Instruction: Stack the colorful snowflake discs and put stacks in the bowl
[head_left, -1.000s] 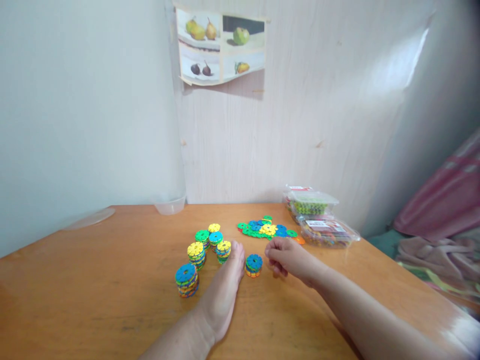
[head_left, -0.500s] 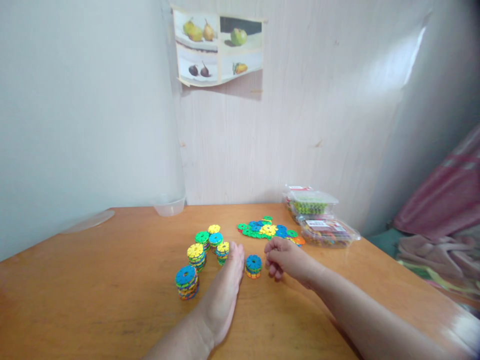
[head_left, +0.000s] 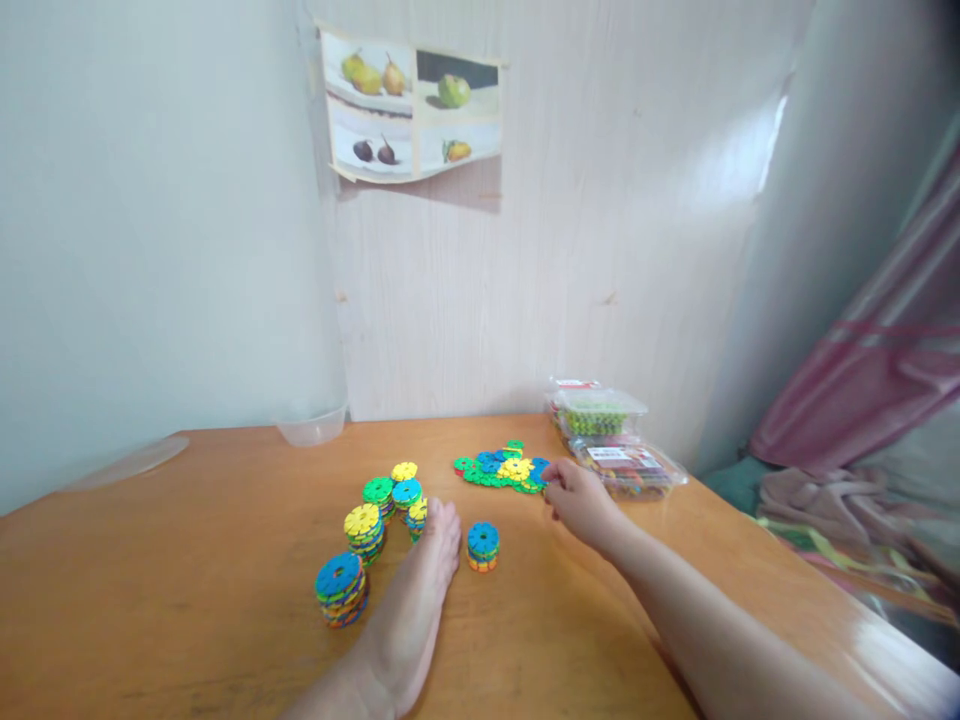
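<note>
Just beside right hand (head_left: 581, 502), flat disc cluster (head_left: 499, 468)

A flat patch of joined plastic discs (head_left: 501, 468), green, blue and yellow, lies on the surface with its right edge touching my right fingers (head_left: 556, 476), and a short blue-topped stack of discs (head_left: 483, 545) stands upright nearer me.

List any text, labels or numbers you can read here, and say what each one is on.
Nothing can be read.
Near clear box, white and red label: print too small to read.
Far clear box, red and white label: too blurred to read.
Fruit poster: pictures only, no words seen.
Plastic discs: no markings visible.
</note>
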